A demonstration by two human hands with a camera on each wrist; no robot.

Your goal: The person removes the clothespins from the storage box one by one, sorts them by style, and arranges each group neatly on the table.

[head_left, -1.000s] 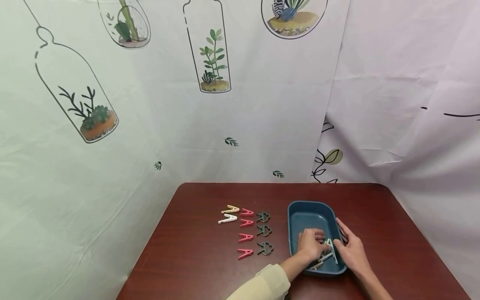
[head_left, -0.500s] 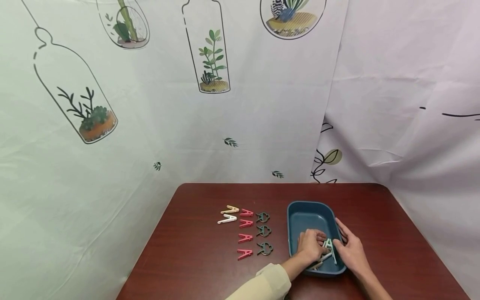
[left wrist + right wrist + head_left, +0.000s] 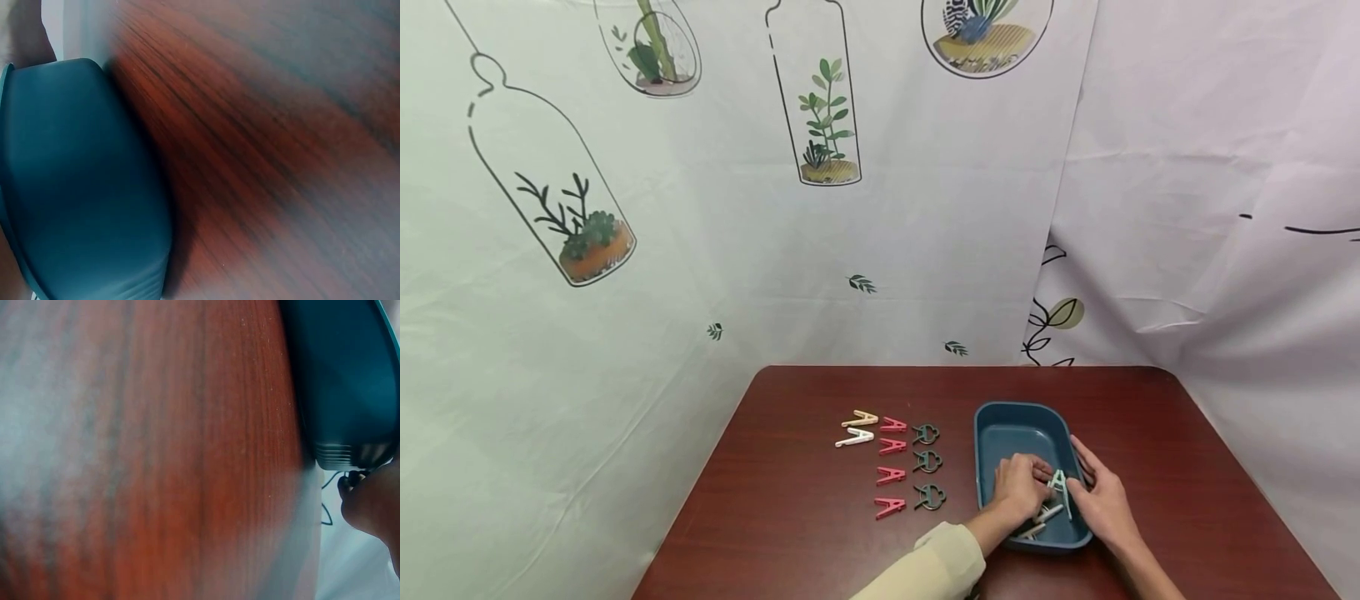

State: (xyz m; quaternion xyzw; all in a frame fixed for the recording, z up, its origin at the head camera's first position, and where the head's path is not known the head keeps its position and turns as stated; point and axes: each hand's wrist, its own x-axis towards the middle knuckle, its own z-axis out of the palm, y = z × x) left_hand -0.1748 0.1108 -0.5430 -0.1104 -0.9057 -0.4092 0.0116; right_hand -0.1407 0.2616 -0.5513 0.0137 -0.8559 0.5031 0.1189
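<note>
A dark blue plastic tray (image 3: pixel 1033 415) lies on the table, with several loose clothespins (image 3: pixel 1037 527) in its near end. My left hand (image 3: pixel 1021 487) reaches over the tray's left rim; its thumb and fingers pinch a pale green clothespin (image 3: pixel 1058 481), the contact partly hidden. On the opposite side, my right hand (image 3: pixel 1103 502) holds the tray's rim, thumb toward the inside and fingers along the outer wall. The left wrist view shows the tray's outer wall (image 3: pixel 81 175). In the right wrist view, part of a hand (image 3: pixel 375 503) shows beside the tray.
Left of the tray, clips lie in columns on the brown table (image 3: pixel 790 517): dark green clips (image 3: pixel 929 497), several red clothespins (image 3: pixel 891 507), a cream clothespin (image 3: pixel 861 418) and a white clothespin (image 3: pixel 855 437). A printed curtain (image 3: pixel 910 233) hangs behind the table.
My left hand has shifted slightly toward the tray's far end, and the pale green clothespin has moved up with it. My right hand and the tray have stayed put.
</note>
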